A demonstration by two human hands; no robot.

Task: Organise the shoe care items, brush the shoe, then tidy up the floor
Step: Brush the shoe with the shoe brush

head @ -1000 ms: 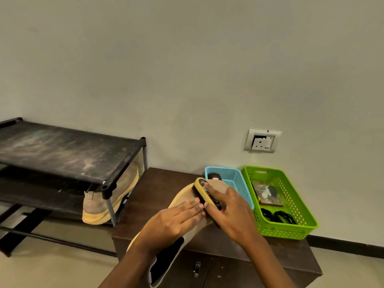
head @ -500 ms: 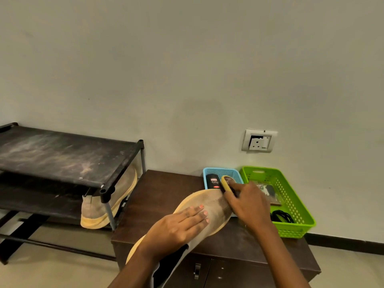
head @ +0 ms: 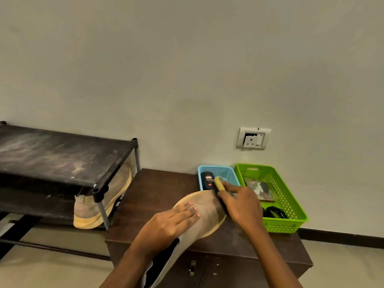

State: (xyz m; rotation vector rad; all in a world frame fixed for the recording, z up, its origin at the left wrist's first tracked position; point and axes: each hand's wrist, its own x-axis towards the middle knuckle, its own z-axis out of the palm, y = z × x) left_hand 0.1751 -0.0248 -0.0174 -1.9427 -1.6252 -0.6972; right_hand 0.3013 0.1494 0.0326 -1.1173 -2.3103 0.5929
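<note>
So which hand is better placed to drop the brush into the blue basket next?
Probably the right hand: it grips the brush at the toe of the shoe, right beside the blue basket. The left hand lies flat on the shoe, farther from the basket.

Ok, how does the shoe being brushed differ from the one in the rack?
The near shoe lies on the cabinet, pressed by the left hand while the right hand holds the brush to its toe; the rack shoe is untouched. The rack shoe leans tilted beneath the top shelf; the near shoe lies along the cabinet top. Both are beige with yellowish soles.
</note>
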